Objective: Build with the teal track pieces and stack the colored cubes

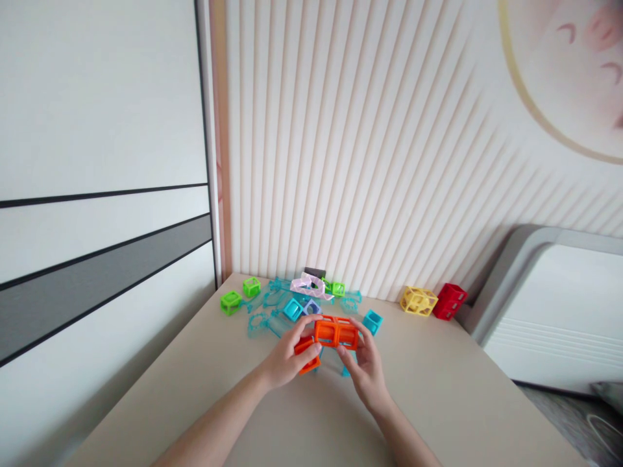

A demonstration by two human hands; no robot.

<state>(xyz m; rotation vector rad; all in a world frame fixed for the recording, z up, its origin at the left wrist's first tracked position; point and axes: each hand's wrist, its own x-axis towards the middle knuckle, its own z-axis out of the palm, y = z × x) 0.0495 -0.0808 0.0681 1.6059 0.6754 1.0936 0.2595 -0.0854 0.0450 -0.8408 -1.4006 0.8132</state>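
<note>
Between my two hands is a pair of joined orange open-frame cube blocks [337,333], raised over the table. My left hand [291,353] is closed on its left end, thumb below and fingers on top. My right hand [364,363] pinches the right end the same way. Another orange block [307,357] lies behind my left thumb and is partly hidden; whether it is attached to the pair I cannot tell. Just past my right fingers sits a blue cube block [372,322]. Beneath the orange pair, bits of translucent blue pieces [346,371] show.
Farther back are green cubes [231,302], translucent blue connector pieces [257,323], a cyan cube [293,309], a purple block [311,307] and a pale pink piece [309,285]. Yellow blocks [418,301] and red blocks [448,301] stand at the right by the ribbed wall [341,143].
</note>
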